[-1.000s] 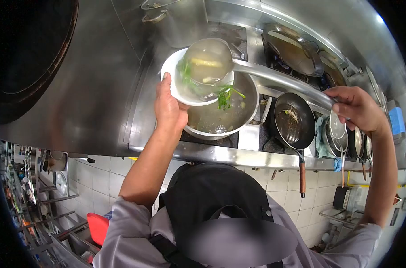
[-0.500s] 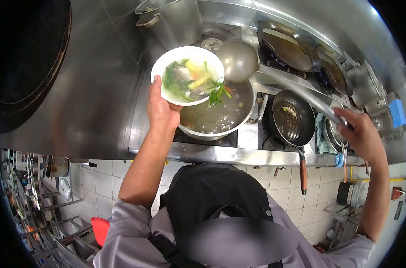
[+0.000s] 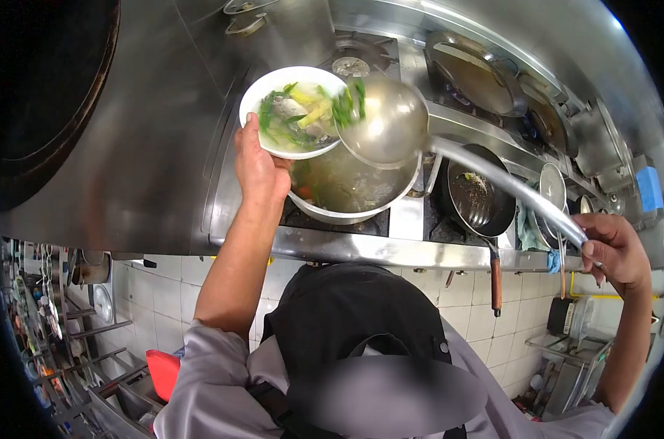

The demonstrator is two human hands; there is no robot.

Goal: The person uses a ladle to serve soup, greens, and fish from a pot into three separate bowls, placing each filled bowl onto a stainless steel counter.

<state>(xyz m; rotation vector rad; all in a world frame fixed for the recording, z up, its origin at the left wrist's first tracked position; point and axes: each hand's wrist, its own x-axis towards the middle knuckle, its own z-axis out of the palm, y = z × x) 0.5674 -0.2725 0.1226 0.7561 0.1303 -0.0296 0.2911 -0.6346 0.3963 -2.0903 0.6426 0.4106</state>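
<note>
My left hand (image 3: pixel 262 164) grips a white bowl (image 3: pixel 253 99) from below, thumb on its rim. In the bowl is soup (image 3: pixel 297 117) with green leaves, yellow pieces and what looks like fish. My right hand (image 3: pixel 616 250) is closed round the long handle of a large metal ladle (image 3: pixel 387 121). The ladle's round head is at the bowl's right rim, with green leaves (image 3: pixel 349 102) between the two. Bowl and ladle head are both over a large pot (image 3: pixel 346 218) of broth, whose far side they hide.
A frying pan (image 3: pixel 481 190) with a wooden handle sits on the burner to the right. Big woks (image 3: pixel 474 73) stand on the back burners, one over a flame. A tall metal pot (image 3: pixel 292 36) is behind the bowl. A strainer (image 3: pixel 552 184) lies near my right hand.
The ladle head has come to the bowl's right rim, and my right hand has moved right and down. The bowl has shifted slightly up and left. Leaves that hung over the rim are now raised.
</note>
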